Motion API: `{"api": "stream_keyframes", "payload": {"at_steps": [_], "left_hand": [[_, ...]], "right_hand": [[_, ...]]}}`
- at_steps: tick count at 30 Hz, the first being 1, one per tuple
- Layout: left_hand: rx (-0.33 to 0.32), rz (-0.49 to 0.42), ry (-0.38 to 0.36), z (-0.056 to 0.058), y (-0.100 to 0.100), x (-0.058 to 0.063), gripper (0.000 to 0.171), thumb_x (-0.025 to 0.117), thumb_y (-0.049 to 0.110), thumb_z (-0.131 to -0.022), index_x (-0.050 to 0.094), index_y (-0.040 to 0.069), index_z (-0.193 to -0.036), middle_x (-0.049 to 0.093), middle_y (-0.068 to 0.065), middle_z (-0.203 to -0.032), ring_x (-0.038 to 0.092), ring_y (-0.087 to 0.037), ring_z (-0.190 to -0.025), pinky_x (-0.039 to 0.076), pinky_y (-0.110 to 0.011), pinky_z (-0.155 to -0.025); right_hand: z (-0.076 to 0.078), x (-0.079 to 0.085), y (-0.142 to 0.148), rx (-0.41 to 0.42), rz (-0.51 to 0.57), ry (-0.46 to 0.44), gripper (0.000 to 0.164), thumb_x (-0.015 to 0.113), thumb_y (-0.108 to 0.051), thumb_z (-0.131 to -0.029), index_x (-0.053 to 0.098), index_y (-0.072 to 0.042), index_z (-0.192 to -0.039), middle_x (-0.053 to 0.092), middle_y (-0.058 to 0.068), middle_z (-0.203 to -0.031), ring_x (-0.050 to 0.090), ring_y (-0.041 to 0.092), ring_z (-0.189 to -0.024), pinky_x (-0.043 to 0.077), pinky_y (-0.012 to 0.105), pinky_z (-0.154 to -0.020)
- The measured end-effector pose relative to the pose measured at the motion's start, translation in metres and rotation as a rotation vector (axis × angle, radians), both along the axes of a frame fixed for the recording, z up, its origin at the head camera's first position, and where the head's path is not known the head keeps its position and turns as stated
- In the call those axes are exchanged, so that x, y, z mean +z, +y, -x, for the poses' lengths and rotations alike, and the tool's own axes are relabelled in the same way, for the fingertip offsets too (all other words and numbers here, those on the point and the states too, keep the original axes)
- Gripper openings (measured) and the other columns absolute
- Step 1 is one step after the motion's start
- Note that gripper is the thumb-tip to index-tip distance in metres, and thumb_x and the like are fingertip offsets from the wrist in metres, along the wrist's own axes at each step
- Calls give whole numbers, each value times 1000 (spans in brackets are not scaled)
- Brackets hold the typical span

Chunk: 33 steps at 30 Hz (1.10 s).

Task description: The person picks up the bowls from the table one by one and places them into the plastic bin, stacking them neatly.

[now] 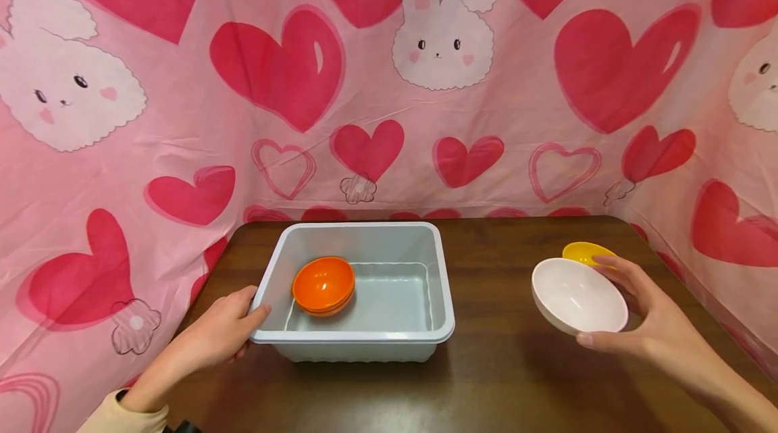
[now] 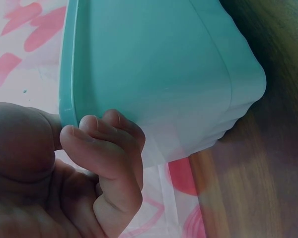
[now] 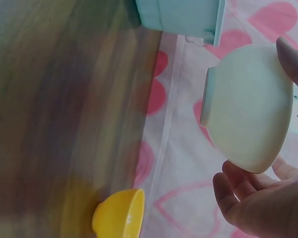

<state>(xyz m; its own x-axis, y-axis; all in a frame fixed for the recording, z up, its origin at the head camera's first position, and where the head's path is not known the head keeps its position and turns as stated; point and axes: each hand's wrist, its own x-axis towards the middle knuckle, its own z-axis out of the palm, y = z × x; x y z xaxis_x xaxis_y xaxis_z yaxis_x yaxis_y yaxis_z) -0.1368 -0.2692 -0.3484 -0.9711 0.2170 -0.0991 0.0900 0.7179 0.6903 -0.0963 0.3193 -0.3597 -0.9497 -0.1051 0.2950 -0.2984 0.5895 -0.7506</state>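
A white bowl (image 1: 577, 294) is held above the table by my right hand (image 1: 641, 318), thumb on the near side and fingers on the far side. The right wrist view shows the underside of the white bowl (image 3: 251, 109) between thumb and fingertips. Behind it a yellow bowl (image 1: 585, 252) stands on the table, partly hidden. My left hand (image 1: 227, 325) grips the left rim of a grey plastic basin (image 1: 365, 337), thumb over the rim, fingers curled beneath it outside. Inside the basin, to the left, sit stacked orange bowls (image 1: 324, 284).
The brown wooden table (image 1: 492, 379) carries the basin left of centre and the yellow bowl at the right. A pink cloth (image 1: 377, 102) with hearts and rabbits hangs around the table's back and sides.
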Motion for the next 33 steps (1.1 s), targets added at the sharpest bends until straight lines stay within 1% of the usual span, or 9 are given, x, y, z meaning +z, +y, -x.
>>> {"api": "stream_keyframes", "payload": {"at_steps": [6,10,14,20,24,28,33], "left_hand": [[-1,4,3,1,1,0,17,59,15,-107,55,-1,-112,52,-5,-59,50,-20,-43,46,-32,-39],[-1,0,0,0,1,0,19,59,14,-106,55,-2,-115,52,-5,-59,51,-21,-43,47,-33,-39],[-5,1,5,0,1,0,19,59,14,-106,55,-2,-116,52,-5,-59,51,-21,-43,47,-33,-39],[-7,5,7,0,2,1,17,59,13,-106,55,-2,-113,52,-5,-58,51,-21,-43,47,-33,-39],[-9,11,15,0,2,0,16,60,13,-106,55,-1,-112,51,-5,-57,51,-21,-42,48,-34,-38],[-10,9,20,0,1,0,17,59,13,-106,55,-2,-113,51,-4,-57,51,-21,-42,48,-34,-38],[-5,11,19,0,1,-1,17,59,13,-106,55,-2,-113,51,-4,-57,51,-21,-42,48,-34,-39]], "right_hand": [[7,11,-13,14,-1,-4,103,95,-4,-71,41,-24,-157,55,-6,-143,59,9,-111,46,15,-85],[11,14,-22,43,25,12,102,95,-2,-69,43,-22,-155,57,-4,-142,60,9,-111,45,15,-86],[15,16,-29,55,27,28,102,96,-2,-68,44,-22,-154,56,-4,-141,60,9,-111,45,15,-86],[21,23,-41,65,24,27,100,97,-7,-68,45,-22,-152,56,2,-141,55,13,-116,47,18,-86],[25,28,-48,68,37,11,97,97,-9,-69,46,-20,-151,56,4,-142,55,15,-117,49,19,-87],[29,33,-56,83,49,-5,97,97,-12,-69,46,-20,-151,55,5,-143,53,16,-120,47,17,-90],[33,37,-65,114,70,-22,97,97,-13,-70,45,-20,-151,53,6,-145,50,18,-122,44,18,-93]]}}
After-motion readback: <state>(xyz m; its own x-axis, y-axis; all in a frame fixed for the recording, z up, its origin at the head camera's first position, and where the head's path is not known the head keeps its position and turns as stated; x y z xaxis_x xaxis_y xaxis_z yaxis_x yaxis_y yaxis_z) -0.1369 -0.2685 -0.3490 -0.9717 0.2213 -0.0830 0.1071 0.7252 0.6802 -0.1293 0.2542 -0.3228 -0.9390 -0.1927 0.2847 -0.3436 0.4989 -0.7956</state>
